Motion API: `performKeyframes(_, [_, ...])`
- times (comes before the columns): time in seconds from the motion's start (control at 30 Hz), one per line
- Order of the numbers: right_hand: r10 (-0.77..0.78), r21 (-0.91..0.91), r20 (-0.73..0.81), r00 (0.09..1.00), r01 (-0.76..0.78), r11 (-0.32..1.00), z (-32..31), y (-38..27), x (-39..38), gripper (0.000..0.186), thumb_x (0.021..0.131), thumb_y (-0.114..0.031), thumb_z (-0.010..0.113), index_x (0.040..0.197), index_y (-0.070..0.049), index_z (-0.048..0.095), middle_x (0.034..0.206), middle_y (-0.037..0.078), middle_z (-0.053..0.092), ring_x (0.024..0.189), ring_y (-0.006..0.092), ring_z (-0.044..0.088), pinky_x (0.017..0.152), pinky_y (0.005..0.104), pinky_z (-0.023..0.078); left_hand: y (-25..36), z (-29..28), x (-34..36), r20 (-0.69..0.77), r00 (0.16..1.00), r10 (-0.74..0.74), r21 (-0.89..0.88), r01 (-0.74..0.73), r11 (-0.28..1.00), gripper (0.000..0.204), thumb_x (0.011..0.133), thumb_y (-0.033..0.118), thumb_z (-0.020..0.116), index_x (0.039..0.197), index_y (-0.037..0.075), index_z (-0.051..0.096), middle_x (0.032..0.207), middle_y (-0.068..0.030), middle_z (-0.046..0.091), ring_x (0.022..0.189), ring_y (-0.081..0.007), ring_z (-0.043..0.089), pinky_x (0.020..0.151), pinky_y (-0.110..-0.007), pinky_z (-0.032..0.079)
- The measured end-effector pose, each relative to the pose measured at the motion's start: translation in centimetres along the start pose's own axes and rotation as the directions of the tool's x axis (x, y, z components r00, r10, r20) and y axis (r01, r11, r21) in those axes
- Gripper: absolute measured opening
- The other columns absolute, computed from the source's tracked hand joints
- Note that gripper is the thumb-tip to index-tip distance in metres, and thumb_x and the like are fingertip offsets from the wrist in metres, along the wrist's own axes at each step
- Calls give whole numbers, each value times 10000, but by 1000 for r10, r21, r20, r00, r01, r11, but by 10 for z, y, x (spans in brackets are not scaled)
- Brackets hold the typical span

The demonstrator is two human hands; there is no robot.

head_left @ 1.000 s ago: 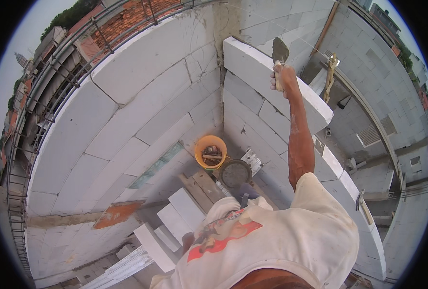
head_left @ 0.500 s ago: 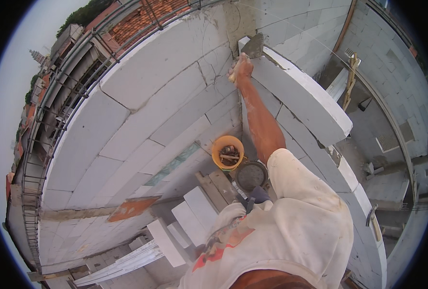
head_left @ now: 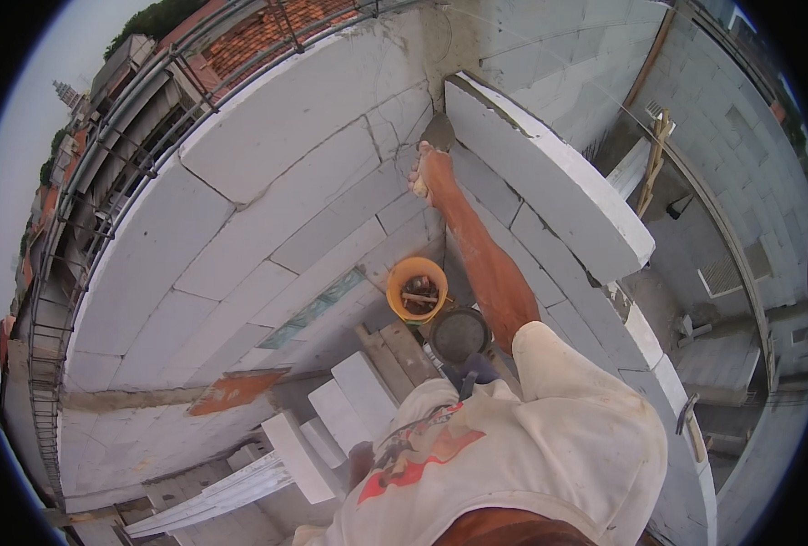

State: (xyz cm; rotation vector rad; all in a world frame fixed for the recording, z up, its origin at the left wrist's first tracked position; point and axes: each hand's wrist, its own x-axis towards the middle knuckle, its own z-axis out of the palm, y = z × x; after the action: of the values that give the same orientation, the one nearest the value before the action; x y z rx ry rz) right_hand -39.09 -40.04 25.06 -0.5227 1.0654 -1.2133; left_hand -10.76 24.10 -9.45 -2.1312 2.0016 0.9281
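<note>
My right hand (head_left: 432, 173) is closed round the handle of a trowel (head_left: 439, 133). Its grey blade points up in the corner, close to the end of a long white block (head_left: 550, 177) on top of the right-hand wall. Grey mortar shows along this block's top edge. The left wall (head_left: 267, 209) of large white blocks meets it at the corner. What seems to be part of my left hand (head_left: 360, 462) shows as a dark patch beside my shirt, its fingers hidden.
Below my right arm stand a yellow bucket (head_left: 417, 289) with debris in it and a round dark basin (head_left: 459, 335). Loose white blocks (head_left: 364, 389) lie lower left. A hammer (head_left: 689, 417) hangs on the right wall's edge. Steel bars (head_left: 117, 214) run along the far left.
My right hand and the trowel have come down from the block's top edge to the corner beside its end. A dark patch now shows left of my shirt.
</note>
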Motion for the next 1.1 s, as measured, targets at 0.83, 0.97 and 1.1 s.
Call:
performKeyframes(0.83, [-197,310,-43,979,201,929,77,-123,47,274,971,-13,419,1203,130,440,1101,287,520,790,371,668,662,526,663,8,2,-17,2,999,-50,-51,50,997,222,778,321,692,874,120,679,861,-124,665,844,-346,676,703,-504,536])
performKeyframes(0.97, [-184,360,-32,982,183,915,76,-124,51,301,957,2,415,1229,125,446,1143,294,523,769,373,678,638,517,660,7,5,-20,14,997,-73,-56,74,996,196,765,280,703,873,120,670,857,-114,655,837,-338,666,698,-497,531])
performKeyframes(1.1, [-204,325,-40,978,206,923,64,-121,50,315,966,-19,432,1249,118,455,1147,267,532,763,370,683,638,516,656,8,2,-21,32,996,-84,-62,85,994,178,751,240,714,872,120,661,852,-104,645,831,-330,657,693,-491,526])
